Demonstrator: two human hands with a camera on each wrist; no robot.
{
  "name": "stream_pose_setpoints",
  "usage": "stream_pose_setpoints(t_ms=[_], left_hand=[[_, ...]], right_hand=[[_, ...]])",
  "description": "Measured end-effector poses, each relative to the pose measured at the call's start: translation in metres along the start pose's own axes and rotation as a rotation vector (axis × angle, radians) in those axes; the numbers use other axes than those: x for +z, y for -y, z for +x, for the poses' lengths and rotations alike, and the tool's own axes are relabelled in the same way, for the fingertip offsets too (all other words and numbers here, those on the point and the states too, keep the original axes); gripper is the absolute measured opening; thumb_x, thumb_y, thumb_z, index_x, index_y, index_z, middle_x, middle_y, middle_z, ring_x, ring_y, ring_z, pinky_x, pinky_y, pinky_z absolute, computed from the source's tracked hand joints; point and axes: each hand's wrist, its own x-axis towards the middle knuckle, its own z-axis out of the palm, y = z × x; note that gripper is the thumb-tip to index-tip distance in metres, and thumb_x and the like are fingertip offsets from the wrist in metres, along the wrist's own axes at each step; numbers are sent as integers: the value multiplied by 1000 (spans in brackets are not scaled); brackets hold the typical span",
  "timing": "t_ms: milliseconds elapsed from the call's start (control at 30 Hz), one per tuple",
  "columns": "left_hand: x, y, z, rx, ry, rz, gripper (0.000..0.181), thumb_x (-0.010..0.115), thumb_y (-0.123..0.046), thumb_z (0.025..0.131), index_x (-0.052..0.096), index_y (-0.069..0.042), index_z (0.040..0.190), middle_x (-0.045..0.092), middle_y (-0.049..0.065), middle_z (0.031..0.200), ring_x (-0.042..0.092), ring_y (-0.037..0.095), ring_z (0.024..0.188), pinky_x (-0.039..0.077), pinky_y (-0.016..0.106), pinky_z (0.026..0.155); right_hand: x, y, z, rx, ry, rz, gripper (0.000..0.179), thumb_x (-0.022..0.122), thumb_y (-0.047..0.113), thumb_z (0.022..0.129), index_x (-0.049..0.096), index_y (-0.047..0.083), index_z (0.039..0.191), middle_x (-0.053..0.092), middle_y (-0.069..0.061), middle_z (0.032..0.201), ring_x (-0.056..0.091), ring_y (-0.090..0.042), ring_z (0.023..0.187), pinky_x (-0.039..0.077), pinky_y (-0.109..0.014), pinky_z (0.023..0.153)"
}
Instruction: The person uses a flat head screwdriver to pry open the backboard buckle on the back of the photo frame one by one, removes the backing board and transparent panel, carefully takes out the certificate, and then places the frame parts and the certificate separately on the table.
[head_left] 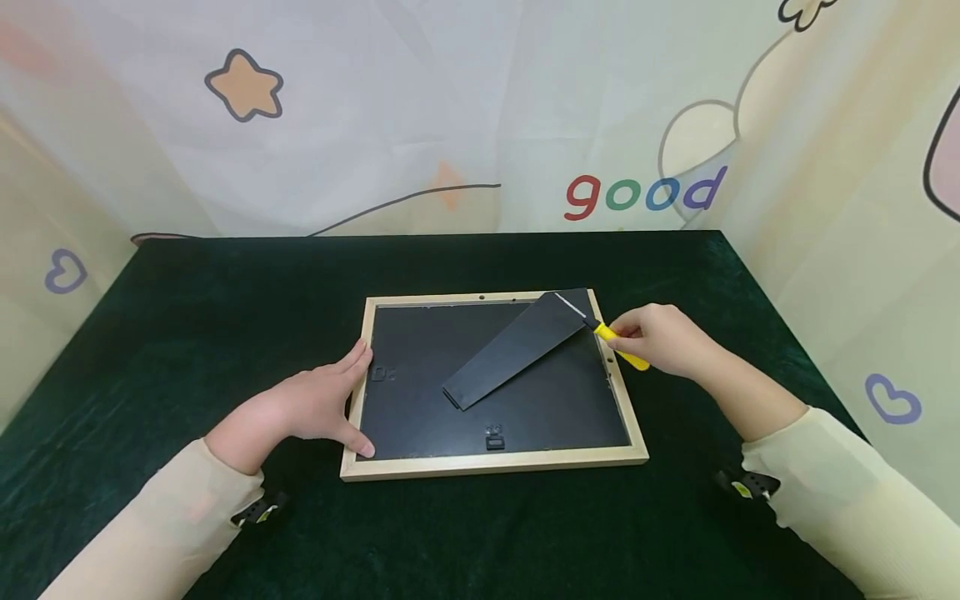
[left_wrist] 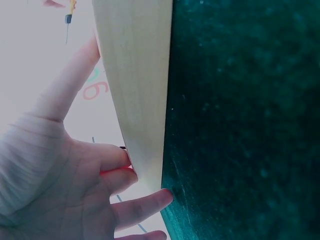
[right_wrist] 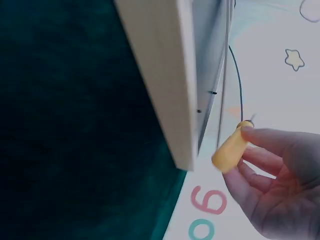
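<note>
A curtained booth; cartoon-printed fabric flanks the green-covered table.

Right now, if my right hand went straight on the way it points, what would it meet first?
Your right hand would likely meet the right side of the wooden frame first. If it is high enough to clear that, the black support leg comes next; the height is hard to judge.

Table surfaced in dark green. Pale printed fabric hangs behind table and along both sides. Orange star and "good" lettering behind it.
</note>
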Motion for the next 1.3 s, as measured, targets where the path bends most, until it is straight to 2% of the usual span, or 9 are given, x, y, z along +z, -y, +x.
stream_pose_setpoints(t_ms=[200,367,500,733,1300], left_hand=[[0,1,-1,8,5,-2,129,79,-58,59,7,2,148,-1,20,154,26,43,133,33,56,99],[-1,0,-2,15,0,-8,130,79,-58,59,4,2,148,-2,20,154,26,42,134,34,55,99],[-1,-1,-2,19,-11,-14,130,80,-56,59,4,1,148,-2,21,154,26,43,133,35,56,98],[1,-1,-2,20,-9,8,124,79,-57,61,11,-4,149,-1,20,154,28,43,132,36,55,96],[2,2,-1,33,-22,22,124,77,-62,59,14,-3,149,1,21,154,29,42,132,36,55,97]], right_hand=[[3,-22,-20,62,57,136,25,64,15,88,66,-5,104,63,-9,85,54,-18,69,51,-31,66],[6,-39,-34,130,113,257,29,64,17,89,62,-7,106,62,-11,91,57,-19,73,54,-35,73],[8,-47,-42,173,154,314,31,63,18,89,61,-7,107,61,-11,92,58,-19,75,54,-35,75],[14,-52,-51,178,184,316,31,64,20,88,62,-6,105,60,-8,87,56,-18,74,54,-32,73],[20,-60,-61,220,264,349,31,65,24,88,63,-4,100,60,-4,83,57,-17,73,54,-31,72]])
